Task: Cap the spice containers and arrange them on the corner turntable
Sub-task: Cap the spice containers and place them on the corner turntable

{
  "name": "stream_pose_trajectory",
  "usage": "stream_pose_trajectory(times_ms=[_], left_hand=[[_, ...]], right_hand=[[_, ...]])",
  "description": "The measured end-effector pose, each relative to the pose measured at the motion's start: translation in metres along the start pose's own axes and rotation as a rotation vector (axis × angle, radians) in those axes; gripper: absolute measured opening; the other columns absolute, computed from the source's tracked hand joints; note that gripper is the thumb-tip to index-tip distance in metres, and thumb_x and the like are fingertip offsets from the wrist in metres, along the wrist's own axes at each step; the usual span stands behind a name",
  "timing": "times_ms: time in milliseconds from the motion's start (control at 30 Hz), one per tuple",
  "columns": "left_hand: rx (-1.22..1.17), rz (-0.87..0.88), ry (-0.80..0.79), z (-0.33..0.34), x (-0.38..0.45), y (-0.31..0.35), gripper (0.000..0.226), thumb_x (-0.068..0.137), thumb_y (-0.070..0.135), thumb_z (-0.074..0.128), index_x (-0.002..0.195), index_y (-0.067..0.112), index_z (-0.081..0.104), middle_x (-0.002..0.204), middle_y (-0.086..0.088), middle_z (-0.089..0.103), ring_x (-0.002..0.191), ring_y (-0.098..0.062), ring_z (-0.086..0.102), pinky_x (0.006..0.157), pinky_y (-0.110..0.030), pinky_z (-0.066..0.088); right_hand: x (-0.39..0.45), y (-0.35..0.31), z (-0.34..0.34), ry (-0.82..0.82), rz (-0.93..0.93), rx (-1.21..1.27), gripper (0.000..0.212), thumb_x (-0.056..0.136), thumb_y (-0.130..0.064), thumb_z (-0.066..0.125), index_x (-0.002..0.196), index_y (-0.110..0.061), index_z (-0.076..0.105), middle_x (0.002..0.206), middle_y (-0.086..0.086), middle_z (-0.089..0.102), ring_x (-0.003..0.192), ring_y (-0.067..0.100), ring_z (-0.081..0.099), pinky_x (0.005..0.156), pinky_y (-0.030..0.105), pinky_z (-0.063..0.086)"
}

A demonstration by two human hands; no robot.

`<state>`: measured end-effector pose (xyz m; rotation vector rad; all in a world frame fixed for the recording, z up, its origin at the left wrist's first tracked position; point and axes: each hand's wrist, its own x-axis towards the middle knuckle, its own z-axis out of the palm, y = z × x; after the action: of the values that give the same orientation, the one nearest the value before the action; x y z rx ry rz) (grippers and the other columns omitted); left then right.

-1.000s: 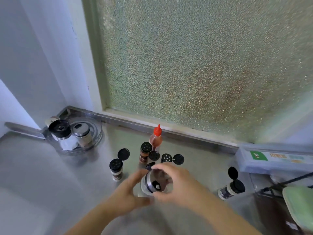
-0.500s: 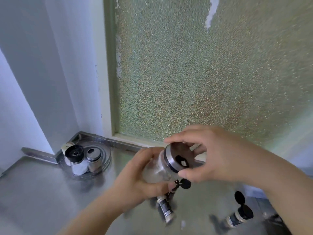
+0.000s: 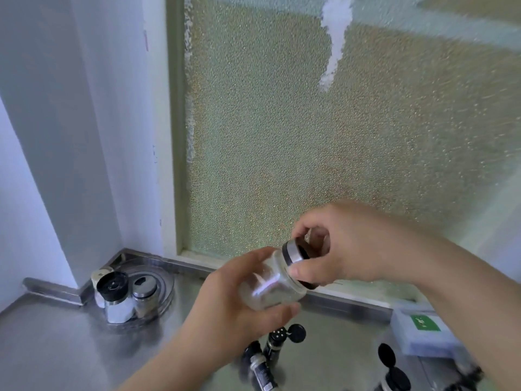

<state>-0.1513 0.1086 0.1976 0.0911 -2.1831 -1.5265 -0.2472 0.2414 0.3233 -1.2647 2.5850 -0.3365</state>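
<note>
The jar (image 3: 272, 286) now sits tilted farther right than before, held above the desk (image 3: 56, 348). Left hand (image 3: 239, 303) fingers wrap its glass; right hand (image 3: 335, 249) fingers pinch the cap (image 3: 293, 251).

A large pane of frosted, pebbled glass (image 3: 324, 153) fills most of the view, glowing green and amber with daylight from behind, and a ragged white patch (image 3: 334, 43) runs down from its top edge. A pale green frame (image 3: 175, 131) borders the pane on its left and along the sill, and to the left of it stand plain white walls (image 3: 93, 136) meeting in a corner. Below lies a brushed steel worktop (image 3: 56, 348) with a raised metal lip (image 3: 50, 289) along the wall.
</note>
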Motion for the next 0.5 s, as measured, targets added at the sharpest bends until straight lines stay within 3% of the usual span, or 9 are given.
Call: stream_pose_trajectory(times_ms=[133, 233, 300, 367, 400, 500], left_hand=[[0.250, 0.064, 0.095, 0.004, -0.001, 0.015, 0.071, 0.047, 0.061, 0.068, 0.114, 0.053, 0.044, 0.101, 0.021, 0.060, 0.085, -0.002, 0.062, 0.077, -0.015, 0.049], [0.295, 0.072, 0.084, 0.005, -0.002, 0.019, 0.071, 0.047, 0.063, 0.065, 0.113, 0.057, 0.042, 0.102, 0.023, 0.057, 0.083, -0.003, 0.062, 0.073, -0.015, 0.049], [0.256, 0.051, 0.079, 0.005, -0.002, 0.021, 0.064, 0.046, 0.062, 0.069, 0.107, 0.058, 0.049, 0.095, 0.019, 0.064, 0.084, -0.002, 0.063, 0.076, -0.016, 0.049], [0.129, 0.000, 0.064, 0.005, 0.000, 0.022, 0.059, 0.045, 0.055, 0.074, 0.100, 0.061, 0.053, 0.095, 0.016, 0.069, 0.085, -0.001, 0.065, 0.076, -0.014, 0.050], [0.071, -0.022, 0.056, 0.005, 0.000, 0.023, 0.058, 0.045, 0.052, 0.076, 0.098, 0.059, 0.054, 0.096, 0.014, 0.069, 0.085, -0.002, 0.066, 0.077, -0.014, 0.051], [-0.020, -0.042, -0.023, 0.003, 0.002, 0.026, 0.059, 0.053, 0.038, 0.083, 0.108, 0.041, 0.061, 0.096, 0.003, 0.072, 0.090, -0.011, 0.068, 0.084, -0.026, 0.053]], right_hand=[[-0.003, 0.009, 0.005, -0.053, 0.072, 0.202, 0.034, 0.076, -0.052, 0.058, 0.079, -0.018, 0.057, 0.056, 0.006, 0.070, 0.045, 0.014, 0.065, 0.048, 0.018, 0.043], [-0.004, 0.013, 0.008, -0.034, 0.094, 0.229, 0.042, 0.078, -0.059, 0.055, 0.081, -0.017, 0.058, 0.056, 0.006, 0.070, 0.044, 0.015, 0.063, 0.045, 0.015, 0.041], [-0.008, 0.016, 0.004, -0.031, 0.054, 0.240, 0.053, 0.068, -0.071, 0.052, 0.092, -0.025, 0.059, 0.073, -0.001, 0.074, 0.056, 0.011, 0.069, 0.054, 0.019, 0.050], [-0.015, 0.019, -0.003, -0.070, -0.026, 0.249, 0.063, 0.054, -0.073, 0.058, 0.112, -0.049, 0.051, 0.103, -0.017, 0.066, 0.073, 0.001, 0.070, 0.073, 0.025, 0.054], [-0.019, 0.020, -0.006, -0.082, -0.061, 0.237, 0.069, 0.052, -0.069, 0.066, 0.116, -0.061, 0.043, 0.109, -0.026, 0.060, 0.080, -0.005, 0.067, 0.082, 0.028, 0.053], [-0.024, 0.022, -0.011, -0.037, -0.125, 0.128, 0.070, 0.058, -0.045, 0.083, 0.113, -0.065, 0.043, 0.097, -0.042, 0.058, 0.087, -0.008, 0.062, 0.090, 0.031, 0.051]])
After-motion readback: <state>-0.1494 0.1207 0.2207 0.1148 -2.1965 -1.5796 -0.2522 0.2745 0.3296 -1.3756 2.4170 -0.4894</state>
